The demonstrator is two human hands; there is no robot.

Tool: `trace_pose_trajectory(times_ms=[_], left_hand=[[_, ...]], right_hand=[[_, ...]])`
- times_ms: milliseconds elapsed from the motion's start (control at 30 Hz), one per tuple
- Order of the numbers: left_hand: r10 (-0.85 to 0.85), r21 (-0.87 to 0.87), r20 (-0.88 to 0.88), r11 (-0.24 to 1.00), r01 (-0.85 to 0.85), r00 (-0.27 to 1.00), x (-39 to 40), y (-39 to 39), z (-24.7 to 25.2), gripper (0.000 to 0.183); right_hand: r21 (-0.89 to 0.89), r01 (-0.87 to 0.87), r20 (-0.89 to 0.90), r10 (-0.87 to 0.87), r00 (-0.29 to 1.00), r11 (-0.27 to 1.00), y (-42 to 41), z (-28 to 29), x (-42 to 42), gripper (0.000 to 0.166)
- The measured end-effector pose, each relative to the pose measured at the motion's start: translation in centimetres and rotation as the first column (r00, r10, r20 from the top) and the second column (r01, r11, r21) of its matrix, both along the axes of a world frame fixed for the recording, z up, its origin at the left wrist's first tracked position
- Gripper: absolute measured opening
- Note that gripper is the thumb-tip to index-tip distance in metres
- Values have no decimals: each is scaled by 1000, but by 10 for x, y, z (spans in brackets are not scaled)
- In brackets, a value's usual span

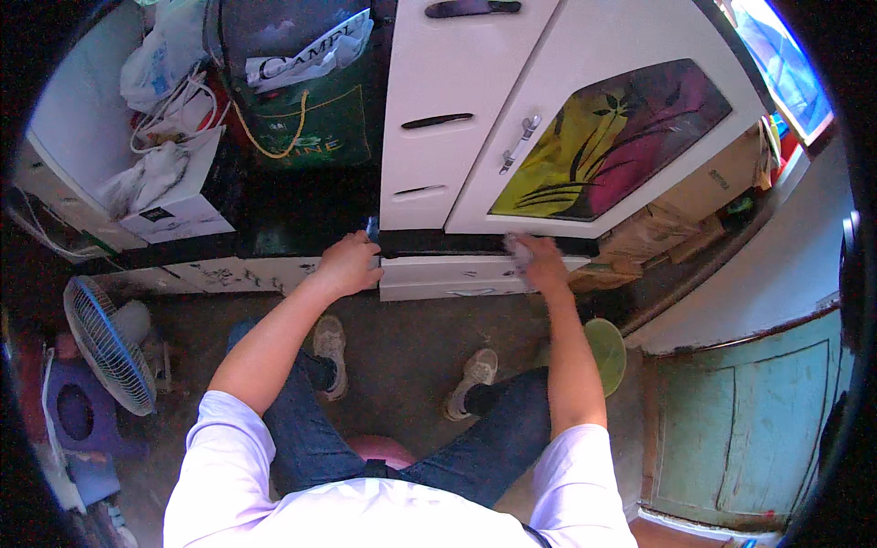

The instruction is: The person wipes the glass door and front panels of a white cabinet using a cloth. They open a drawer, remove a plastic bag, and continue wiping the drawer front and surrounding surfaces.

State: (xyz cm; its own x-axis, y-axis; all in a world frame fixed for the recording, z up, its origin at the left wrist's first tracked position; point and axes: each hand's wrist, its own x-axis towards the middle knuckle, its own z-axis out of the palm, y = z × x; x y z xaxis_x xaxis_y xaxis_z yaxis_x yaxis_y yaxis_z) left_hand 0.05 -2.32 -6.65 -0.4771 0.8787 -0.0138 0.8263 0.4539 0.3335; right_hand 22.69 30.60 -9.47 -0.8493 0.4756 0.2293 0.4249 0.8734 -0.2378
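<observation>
My left hand (348, 266) is at the front edge of the black cabinet base (294, 236), beside the white drawer column (428, 157). A small bluish thing (372, 229) shows at its fingertips; whether the fingers grip it is unclear. Farther right, my right hand (543, 264) is blurred at the black ledge below the white cabinet door (473, 205). Its fingers are closed around a pale wad (519, 248), possibly cloth or tissue. That door has a chrome handle (521, 144) and a yellow and magenta floral panel (610, 144). Under both hands are low white drawers (452, 281).
At left stand a fan (109, 346), a white box (181, 219) with cables on top, and a dark green gift bag (322, 127). Cardboard boxes (671, 219) line the cabinet's right side. A green plastic basin or stool (606, 356) is beside my right forearm, near a turquoise door (747, 418).
</observation>
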Motion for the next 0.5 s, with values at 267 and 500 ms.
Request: trace_pose_trajectory(times_ms=[267,500], left_hand=[[-8,-11,16,1000,8,1000,0,2,-1,37],[18,-81,-6,997,-18,1000,7,22,1,36]], right_hand=[[260,565,-102,-559,823,783,30,-28,19,50],[197,167,-101,-150,984,966,34,-45,17,56]])
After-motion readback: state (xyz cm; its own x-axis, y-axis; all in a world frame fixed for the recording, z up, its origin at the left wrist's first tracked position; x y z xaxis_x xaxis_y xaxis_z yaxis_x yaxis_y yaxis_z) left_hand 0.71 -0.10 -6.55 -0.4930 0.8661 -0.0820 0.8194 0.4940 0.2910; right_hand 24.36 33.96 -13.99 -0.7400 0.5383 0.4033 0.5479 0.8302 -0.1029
